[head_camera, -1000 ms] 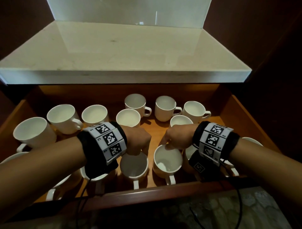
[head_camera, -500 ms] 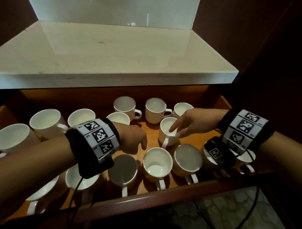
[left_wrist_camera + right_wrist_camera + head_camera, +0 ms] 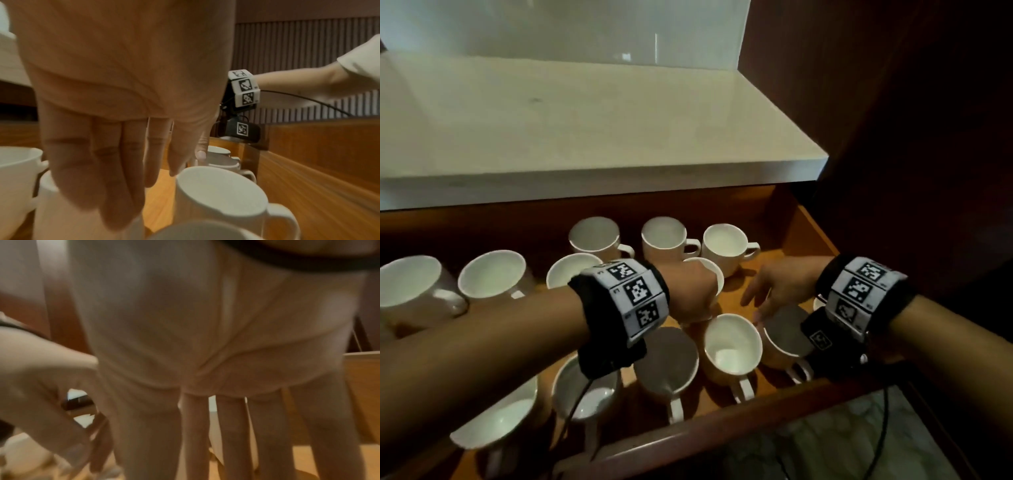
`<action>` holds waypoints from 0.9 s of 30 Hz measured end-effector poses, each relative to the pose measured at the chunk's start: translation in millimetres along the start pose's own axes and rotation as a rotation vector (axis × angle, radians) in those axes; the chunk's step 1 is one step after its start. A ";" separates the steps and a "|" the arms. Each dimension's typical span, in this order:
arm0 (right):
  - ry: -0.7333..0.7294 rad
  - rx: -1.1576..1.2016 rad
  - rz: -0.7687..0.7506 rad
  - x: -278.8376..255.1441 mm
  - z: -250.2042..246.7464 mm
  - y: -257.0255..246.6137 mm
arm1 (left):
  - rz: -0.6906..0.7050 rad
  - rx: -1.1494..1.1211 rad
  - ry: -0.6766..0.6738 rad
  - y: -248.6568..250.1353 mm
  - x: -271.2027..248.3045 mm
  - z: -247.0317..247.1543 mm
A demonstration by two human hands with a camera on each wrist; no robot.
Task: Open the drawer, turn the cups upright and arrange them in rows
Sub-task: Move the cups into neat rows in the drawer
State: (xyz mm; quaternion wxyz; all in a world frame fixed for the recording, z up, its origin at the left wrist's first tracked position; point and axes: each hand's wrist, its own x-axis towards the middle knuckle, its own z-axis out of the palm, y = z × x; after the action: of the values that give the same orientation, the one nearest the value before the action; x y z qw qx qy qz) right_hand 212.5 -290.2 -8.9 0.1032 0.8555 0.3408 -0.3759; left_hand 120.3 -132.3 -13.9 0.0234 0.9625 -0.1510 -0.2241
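Note:
The wooden drawer (image 3: 688, 437) stands pulled out and holds several white cups, all upright. A back row has three cups (image 3: 664, 236). My left hand (image 3: 691, 294) hovers over a middle cup (image 3: 718, 274) that it partly hides. In the left wrist view its fingers (image 3: 102, 170) hang straight and hold nothing, above a cup (image 3: 220, 194). My right hand (image 3: 767, 294) reaches left with fingers spread, just above a front-row cup (image 3: 784, 339) beside another (image 3: 732, 346). The right wrist view is blurred, with straight fingers (image 3: 236, 426) and nothing in them.
A white stone countertop (image 3: 585, 137) overhangs the back of the drawer. A dark cabinet wall (image 3: 893, 137) rises on the right, close to the drawer's right side (image 3: 822, 233). More cups (image 3: 491, 274) fill the left half. Bare wood shows between the hands.
My right hand has let go of the middle cup's rim and drawn back toward the front-right cup. My left hand has shifted right, toward that middle cup.

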 end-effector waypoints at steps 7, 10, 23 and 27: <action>0.327 0.206 -0.020 18.7 -17.7 -12.2 | -0.135 0.023 0.088 -37.2 2.9 -2.8; 0.320 0.187 -0.020 30.6 -22.8 -32.3 | -0.170 -0.012 0.098 -51.2 2.1 -2.4; 0.293 0.351 0.004 54.5 -18.7 -53.3 | -0.250 -0.418 0.019 -74.4 14.0 0.9; 0.284 0.326 0.039 38.9 -16.6 -36.9 | -0.266 -0.243 0.016 -65.3 33.2 6.0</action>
State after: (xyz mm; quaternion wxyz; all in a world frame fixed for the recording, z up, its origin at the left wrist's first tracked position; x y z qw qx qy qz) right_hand 216.5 -235.8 -22.2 -0.0783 0.9117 0.2698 -0.2996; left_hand 164.3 -79.9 -40.7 0.1110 0.9658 0.0058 -0.2343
